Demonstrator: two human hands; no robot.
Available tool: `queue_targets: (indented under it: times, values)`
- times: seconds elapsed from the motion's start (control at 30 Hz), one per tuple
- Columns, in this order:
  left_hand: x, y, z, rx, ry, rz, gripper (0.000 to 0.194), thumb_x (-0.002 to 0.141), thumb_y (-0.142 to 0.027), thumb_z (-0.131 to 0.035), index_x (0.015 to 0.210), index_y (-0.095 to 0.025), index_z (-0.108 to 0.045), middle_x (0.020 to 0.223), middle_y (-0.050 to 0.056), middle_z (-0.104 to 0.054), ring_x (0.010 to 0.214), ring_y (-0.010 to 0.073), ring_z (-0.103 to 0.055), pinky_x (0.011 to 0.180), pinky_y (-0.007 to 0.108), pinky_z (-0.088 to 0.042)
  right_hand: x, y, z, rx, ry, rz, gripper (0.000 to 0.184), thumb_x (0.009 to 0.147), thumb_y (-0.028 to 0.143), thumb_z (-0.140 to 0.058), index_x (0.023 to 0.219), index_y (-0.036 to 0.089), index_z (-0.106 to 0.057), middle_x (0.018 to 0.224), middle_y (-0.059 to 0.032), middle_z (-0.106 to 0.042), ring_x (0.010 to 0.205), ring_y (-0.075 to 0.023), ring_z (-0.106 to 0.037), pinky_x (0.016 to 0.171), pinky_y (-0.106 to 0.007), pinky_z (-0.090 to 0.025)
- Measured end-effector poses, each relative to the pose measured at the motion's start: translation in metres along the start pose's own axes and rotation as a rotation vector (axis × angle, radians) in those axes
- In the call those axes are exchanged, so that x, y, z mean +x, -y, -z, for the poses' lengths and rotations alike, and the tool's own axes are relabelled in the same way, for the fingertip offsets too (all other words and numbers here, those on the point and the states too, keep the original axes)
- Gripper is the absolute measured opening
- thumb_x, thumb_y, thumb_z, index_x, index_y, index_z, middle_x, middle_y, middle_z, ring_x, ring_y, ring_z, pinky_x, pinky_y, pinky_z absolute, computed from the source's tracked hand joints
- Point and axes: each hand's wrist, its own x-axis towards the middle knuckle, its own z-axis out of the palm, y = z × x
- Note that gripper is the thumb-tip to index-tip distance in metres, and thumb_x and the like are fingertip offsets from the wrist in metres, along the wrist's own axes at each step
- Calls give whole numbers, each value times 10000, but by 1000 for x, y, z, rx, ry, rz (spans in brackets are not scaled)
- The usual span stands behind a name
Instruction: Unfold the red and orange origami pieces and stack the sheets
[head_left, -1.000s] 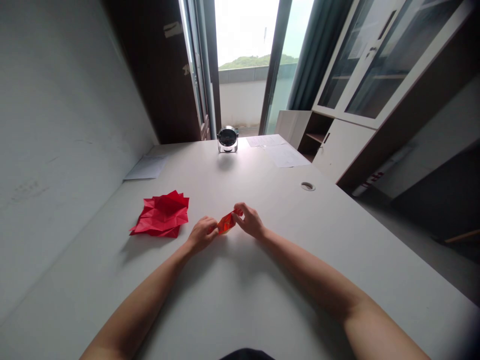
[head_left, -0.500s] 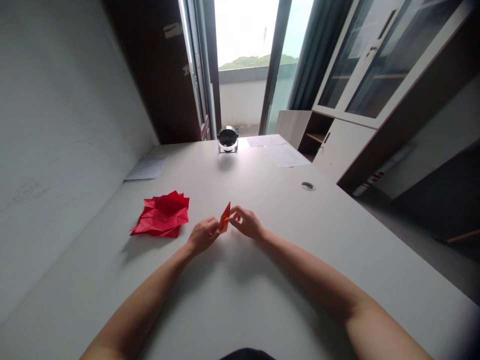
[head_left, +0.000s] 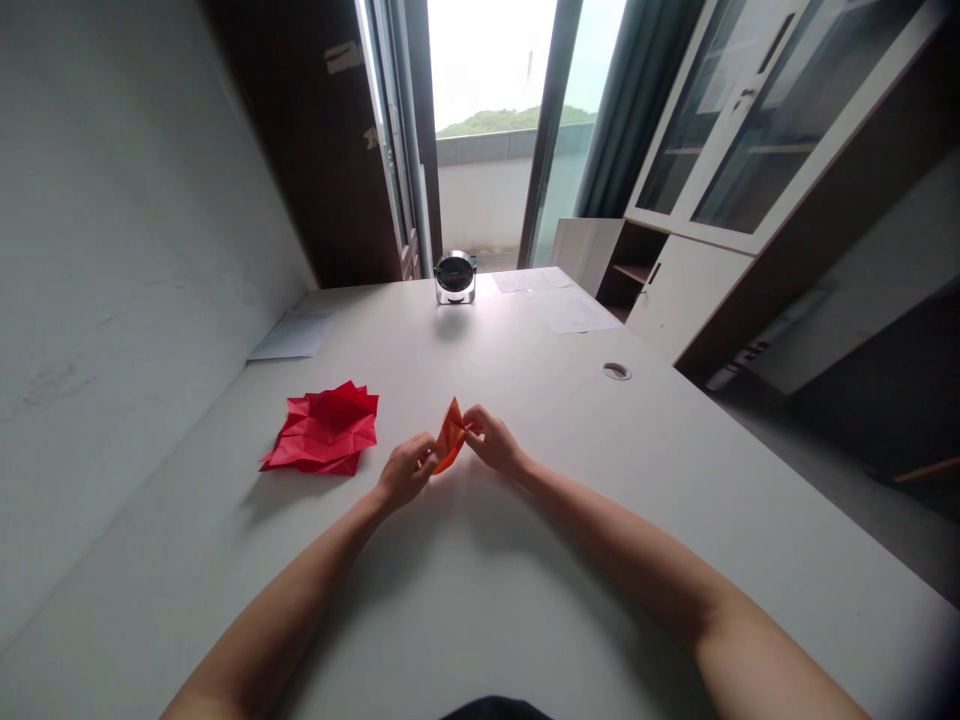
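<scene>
A small piece of folded orange paper is held between my two hands, a little above the white table. Its top comes to a point, and creased panels face me. My left hand pinches its left side near the lower corner. On the right edge, my right hand grips the paper between thumb and fingers; the fingertips are partly hidden. To the left of my left hand lies a creased red paper, apparently in several layers with pointed edges.
A round device on a metal stand is at the table's far edge. Paper sheets lie at the back right and back left. A white ring, perhaps a tape roll, rests to the right. A wall borders the left side.
The orange paper has opened wider and turned, showing more of its creased face. My right hand has shifted slightly up along its right edge. The red paper has not moved.
</scene>
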Motion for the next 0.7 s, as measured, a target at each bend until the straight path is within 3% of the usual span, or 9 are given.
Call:
queue_targets:
  times: [0.17, 0.33, 0.7]
  values:
    - [4, 4, -1, -464, -28, 151, 312, 905, -459, -499, 862, -167, -597, 775, 15, -590, 709, 153, -513, 668, 253, -405, 4, -9, -1, 128, -28, -45, 92, 855, 312, -532, 872, 222, -520, 800, 5, -644, 702, -142, -608, 655, -263, -498]
    - [7, 9, -1, -742, -121, 219, 311, 880, -474, -556, 818, -169, -556, 776, 8, -567, 700, 128, -503, 668, 228, -423, 7, -14, -2, 182, -71, -104, 148, 837, 363, -551, 838, 223, -503, 764, 22, -601, 685, -129, -555, 624, -241, -473]
    - [10, 23, -6, -744, -161, 340, 418, 828, -588, -600, 825, -191, -471, 727, -37, -499, 618, 96, -466, 580, 202, -413, 6, -25, -5, 281, -24, -99, 60, 760, 250, -541, 799, 205, -530, 700, 31, -573, 655, -132, -531, 616, -252, -446]
